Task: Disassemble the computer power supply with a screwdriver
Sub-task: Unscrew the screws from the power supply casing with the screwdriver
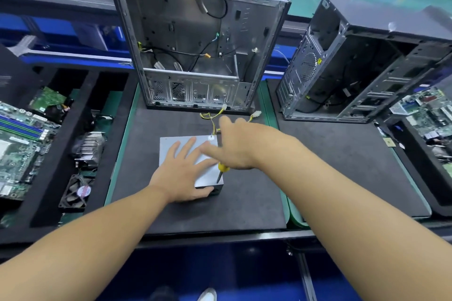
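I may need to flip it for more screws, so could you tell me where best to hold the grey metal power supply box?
Probably by its two side walls, coming from above: the grey metal power supply box lies flat on the black mat. Avoid the far end, where its yellow and black wires come out, and the near right corner, where the yellow-handled screwdriver points.

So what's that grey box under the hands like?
The power supply is a plain grey metal box lying flat on the black mat. Yellow and black wires leave its far side. The left hand rests flat on its top, and the right hand holds a yellow-handled screwdriver, tip on the top near its front right corner.
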